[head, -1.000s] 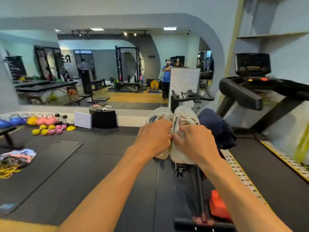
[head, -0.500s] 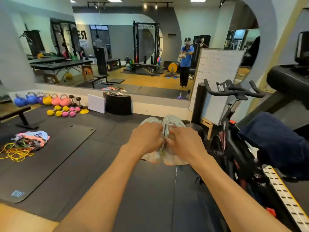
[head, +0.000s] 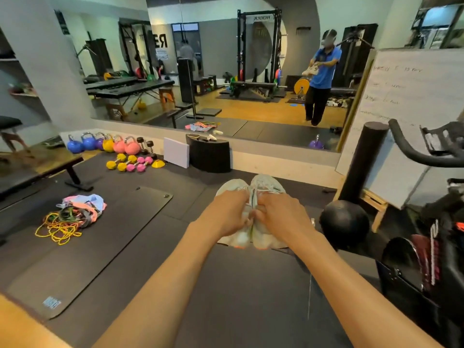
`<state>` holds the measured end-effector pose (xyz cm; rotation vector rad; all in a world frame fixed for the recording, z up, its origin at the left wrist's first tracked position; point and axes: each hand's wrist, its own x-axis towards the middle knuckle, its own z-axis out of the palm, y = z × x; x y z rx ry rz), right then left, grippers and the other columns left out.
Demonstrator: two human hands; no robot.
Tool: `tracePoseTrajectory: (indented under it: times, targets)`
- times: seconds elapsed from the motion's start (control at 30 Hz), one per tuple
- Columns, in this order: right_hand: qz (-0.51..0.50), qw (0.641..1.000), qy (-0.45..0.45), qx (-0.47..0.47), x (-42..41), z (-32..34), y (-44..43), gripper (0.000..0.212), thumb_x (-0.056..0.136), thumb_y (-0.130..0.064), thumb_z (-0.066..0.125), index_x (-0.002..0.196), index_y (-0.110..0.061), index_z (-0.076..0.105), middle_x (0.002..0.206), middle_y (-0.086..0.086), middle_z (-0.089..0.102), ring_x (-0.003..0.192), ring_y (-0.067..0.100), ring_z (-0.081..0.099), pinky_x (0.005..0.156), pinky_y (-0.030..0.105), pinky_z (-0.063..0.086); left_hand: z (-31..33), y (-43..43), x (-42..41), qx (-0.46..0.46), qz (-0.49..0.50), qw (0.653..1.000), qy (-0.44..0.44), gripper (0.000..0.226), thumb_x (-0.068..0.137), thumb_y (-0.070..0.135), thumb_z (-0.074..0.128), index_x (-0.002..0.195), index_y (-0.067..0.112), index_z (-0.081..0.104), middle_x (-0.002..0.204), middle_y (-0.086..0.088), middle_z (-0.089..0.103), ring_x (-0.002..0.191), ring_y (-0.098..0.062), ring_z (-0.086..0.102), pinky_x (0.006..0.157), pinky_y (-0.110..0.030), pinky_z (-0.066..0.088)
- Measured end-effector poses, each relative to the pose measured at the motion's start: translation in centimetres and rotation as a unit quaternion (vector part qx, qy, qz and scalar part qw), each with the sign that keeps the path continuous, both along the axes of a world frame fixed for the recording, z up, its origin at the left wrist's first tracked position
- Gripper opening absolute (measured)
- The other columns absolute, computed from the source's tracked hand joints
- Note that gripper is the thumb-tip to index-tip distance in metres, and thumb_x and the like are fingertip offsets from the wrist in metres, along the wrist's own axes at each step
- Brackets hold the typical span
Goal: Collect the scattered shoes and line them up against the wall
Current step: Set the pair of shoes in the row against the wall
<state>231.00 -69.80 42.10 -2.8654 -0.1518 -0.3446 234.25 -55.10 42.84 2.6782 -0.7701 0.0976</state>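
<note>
**Q:** Shoes (head: 267,185), then. Where were they?

**A:** Held up in front of the person, over the dark floor mat (head: 226,297) and, as far as I could judge, off it. One pale shoe was in each hand, and the two were side by side and touching.

**Q:** And the fingers?

**A:** The left hand (head: 227,214) was curled over the middle of the left shoe, and the right hand (head: 278,214) over the right one. Both gripped from above, with the knuckles nearly meeting.

**Q:** Which way did the pair lie?

**A:** Heels were toward the person and toes away, so the long axes pointed at the low wall ledge (head: 276,169) under the mirror (head: 226,71). That ledge lay ahead and well apart, with a stretch between the black box (head: 209,156) and the upright black roller (head: 361,162). Neither hand was nearer. I judged that both would have to go forward and down together, toes to the wall.
</note>
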Motion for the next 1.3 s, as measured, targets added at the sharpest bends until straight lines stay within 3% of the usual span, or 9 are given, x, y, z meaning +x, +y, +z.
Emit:
tracePoseTrajectory:
  times: [0.2,0.43,0.7,0.83,1.0,1.13,1.3]
  targets:
    - [0.034,0.999,0.034,0.002,15.5,-3.4,1.1,0.021,0.086,-0.035,0.052,0.092,-0.019,0.064,0.091,0.001,0.066,0.084,0.024,0.059,0.061,0.03,0.033,-4.9,1.0,15.4,-0.003,0.032,0.999,0.009,0.019,0.084,0.023,0.058,0.097,0.021,0.044,0.106,-0.003,0.059,0.099,-0.026,0.054,0.069,-0.033,0.038]
    - [0.01,0.996,0.091,0.008,34.6,-6.6,2.1,0.022,0.082,-0.028,0.052,0.096,-0.018,0.064,0.096,0.005,0.067,0.091,0.029,0.062,0.065,0.033,0.042,-7.8,1.5,34.9,0.009,0.026,0.999,0.028,0.02,0.083,0.021,0.059,0.097,0.023,0.044,0.105,-0.006,0.061,0.094,-0.033,0.059,0.064,-0.033,0.034]
    - [-0.033,0.993,0.106,0.046,54.4,-9.9,-1.7,0.008,0.084,-0.027,0.051,0.084,-0.021,0.057,0.083,0.002,0.06,0.083,0.031,0.062,0.057,0.031,0.032,-10.9,-2.1,54.2,-0.011,0.027,0.999,0.027,0.017,0.087,0.02,0.056,0.101,0.018,0.048,0.103,-0.008,0.061,0.09,-0.034,0.06,0.063,-0.034,0.036]
    - [-0.032,0.993,0.101,0.056,65.3,-12.1,-4.0,0.016,0.085,-0.029,0.05,0.092,-0.02,0.061,0.093,0.006,0.065,0.085,0.034,0.062,0.06,0.032,0.036,-12.3,-4.3,64.1,-0.021,0.053,0.997,0.042,0.023,0.084,0.018,0.057,0.088,0.027,0.036,0.1,-0.009,0.064,0.086,-0.039,0.061,0.062,-0.034,0.033]
    - [-0.009,0.99,0.124,0.072,77.9,-13.1,-5.8,0.017,0.087,-0.028,0.051,0.097,-0.019,0.061,0.097,0.006,0.065,0.086,0.033,0.062,0.061,0.032,0.038,-13.6,-5.8,76.9,0.01,0.079,0.994,0.074,0.025,0.085,0.019,0.06,0.108,0.021,0.049,0.112,-0.006,0.062,0.094,-0.035,0.062,0.071,-0.039,0.045]
    - [0.003,0.985,0.159,0.067,87.1,-15.5,-6.2,0.022,0.091,-0.029,0.049,0.107,-0.018,0.059,0.106,0.007,0.063,0.093,0.032,0.061,0.063,0.031,0.035,-15.6,-6.1,86.3,0.018,0.093,0.989,0.111,0.026,0.087,0.021,0.059,0.11,0.02,0.049,0.114,-0.007,0.061,0.095,-0.036,0.062,0.077,-0.043,0.05]
    - [-0.026,0.974,0.207,0.087,98.8,-20.0,-5.6,0.029,0.094,-0.027,0.045,0.12,-0.02,0.055,0.119,0.008,0.061,0.102,0.034,0.059,0.075,0.036,0.045,-19.8,-5.7,99.0,0.028,0.092,0.982,0.161,0.027,0.089,0.021,0.059,0.113,0.016,0.048,0.111,-0.009,0.062,0.096,-0.033,0.062,0.078,-0.04,0.048]
